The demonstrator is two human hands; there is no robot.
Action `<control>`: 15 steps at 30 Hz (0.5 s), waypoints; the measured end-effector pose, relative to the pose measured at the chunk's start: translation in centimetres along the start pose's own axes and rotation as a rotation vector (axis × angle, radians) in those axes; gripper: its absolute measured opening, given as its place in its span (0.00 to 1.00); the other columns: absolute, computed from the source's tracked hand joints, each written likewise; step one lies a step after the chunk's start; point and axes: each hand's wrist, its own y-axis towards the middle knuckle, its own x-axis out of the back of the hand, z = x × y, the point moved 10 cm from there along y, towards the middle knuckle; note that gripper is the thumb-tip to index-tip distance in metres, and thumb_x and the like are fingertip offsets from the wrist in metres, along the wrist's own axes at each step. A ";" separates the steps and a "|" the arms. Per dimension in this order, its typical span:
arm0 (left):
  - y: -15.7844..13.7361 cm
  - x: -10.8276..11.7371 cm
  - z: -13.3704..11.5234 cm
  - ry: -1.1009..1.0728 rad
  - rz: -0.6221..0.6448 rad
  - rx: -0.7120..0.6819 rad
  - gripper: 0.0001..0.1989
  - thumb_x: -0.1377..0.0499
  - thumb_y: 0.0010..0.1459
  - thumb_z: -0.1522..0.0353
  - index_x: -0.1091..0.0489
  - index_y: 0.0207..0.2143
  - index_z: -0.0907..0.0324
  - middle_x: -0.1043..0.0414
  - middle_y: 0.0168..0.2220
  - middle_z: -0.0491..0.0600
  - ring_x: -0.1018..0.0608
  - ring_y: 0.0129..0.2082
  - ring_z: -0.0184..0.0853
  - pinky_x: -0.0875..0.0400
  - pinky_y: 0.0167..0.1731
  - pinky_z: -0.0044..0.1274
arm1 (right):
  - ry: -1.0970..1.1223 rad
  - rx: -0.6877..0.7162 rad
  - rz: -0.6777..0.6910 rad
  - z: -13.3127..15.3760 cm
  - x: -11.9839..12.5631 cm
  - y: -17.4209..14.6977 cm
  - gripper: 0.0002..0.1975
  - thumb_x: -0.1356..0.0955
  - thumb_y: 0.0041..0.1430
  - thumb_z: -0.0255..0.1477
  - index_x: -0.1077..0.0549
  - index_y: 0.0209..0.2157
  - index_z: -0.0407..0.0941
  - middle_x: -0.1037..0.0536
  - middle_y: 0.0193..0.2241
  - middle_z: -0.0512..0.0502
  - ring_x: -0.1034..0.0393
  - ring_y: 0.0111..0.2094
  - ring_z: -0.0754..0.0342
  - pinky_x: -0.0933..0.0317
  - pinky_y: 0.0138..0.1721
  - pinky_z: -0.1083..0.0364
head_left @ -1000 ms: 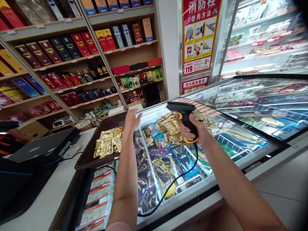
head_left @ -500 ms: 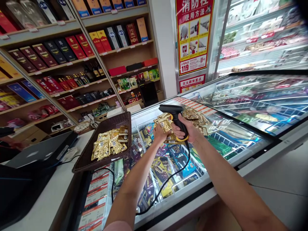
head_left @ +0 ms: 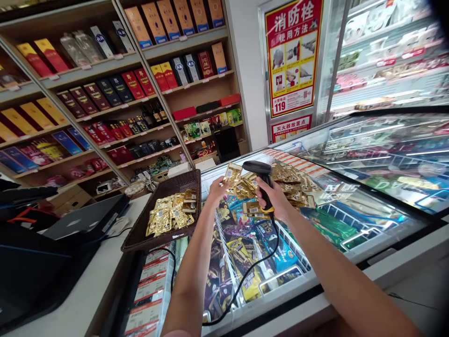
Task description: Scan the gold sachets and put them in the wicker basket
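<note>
My right hand (head_left: 274,197) is wrapped round the handle of a black and yellow barcode scanner (head_left: 257,167), held over the glass freezer top. Between the fingers of my left hand (head_left: 216,189) is a gold foil packet (head_left: 232,174), raised to the left of the scanner head. A pile of gold packets (head_left: 293,180) lies on the glass behind and to the right of the scanner. More gold packets (head_left: 171,213) fill part of a dark brown woven basket (head_left: 147,241) on the left. The scanner's black cable (head_left: 247,271) loops down across the glass.
Beneath the glass of the chest freezer (head_left: 280,309) lie colourful packages in wire baskets. A closed laptop (head_left: 87,220) rests on the white counter at left. Shelves of boxed goods (head_left: 105,93) stand behind, beside a red fire-hydrant poster (head_left: 293,56).
My left hand has moved left, away from the scanner, and lifts a gold packet. The scanner has turned in my right hand. The whole view has shifted, with the surroundings lower and further right.
</note>
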 end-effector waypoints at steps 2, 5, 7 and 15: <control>0.0 2.9 -0.6 0.012 0.004 -0.004 0.11 0.42 0.53 0.62 0.27 0.35 0.59 0.27 0.33 0.46 0.29 0.33 0.33 0.37 0.32 0.22 | -0.026 0.011 -0.016 -0.2 -0.2 -0.1 0.23 0.27 0.48 0.48 0.38 0.30 0.47 0.35 0.18 0.59 0.46 0.12 0.64 0.50 0.11 0.62; -0.7 6.3 -1.1 0.029 0.037 0.011 0.12 0.41 0.50 0.62 0.28 0.34 0.60 0.29 0.29 0.45 0.30 0.31 0.33 0.39 0.30 0.21 | -0.043 -0.024 0.061 -0.5 -1.4 -0.7 0.22 0.28 0.50 0.48 0.38 0.30 0.47 0.36 0.18 0.58 0.46 0.12 0.64 0.50 0.12 0.62; -1.3 7.5 -1.0 0.039 0.070 0.035 0.13 0.41 0.49 0.61 0.28 0.34 0.60 0.29 0.30 0.45 0.29 0.31 0.33 0.39 0.31 0.21 | -0.058 -0.089 0.159 -1.0 -2.7 -1.5 0.21 0.28 0.51 0.47 0.38 0.31 0.47 0.35 0.19 0.58 0.46 0.13 0.65 0.50 0.12 0.62; -2.0 8.3 -1.0 0.097 0.080 0.034 0.15 0.41 0.49 0.60 0.27 0.34 0.61 0.27 0.31 0.46 0.28 0.33 0.34 0.38 0.33 0.22 | -0.283 -0.080 0.395 -2.3 -5.8 -3.4 0.18 0.30 0.56 0.44 0.36 0.37 0.47 0.35 0.19 0.59 0.46 0.12 0.65 0.51 0.13 0.62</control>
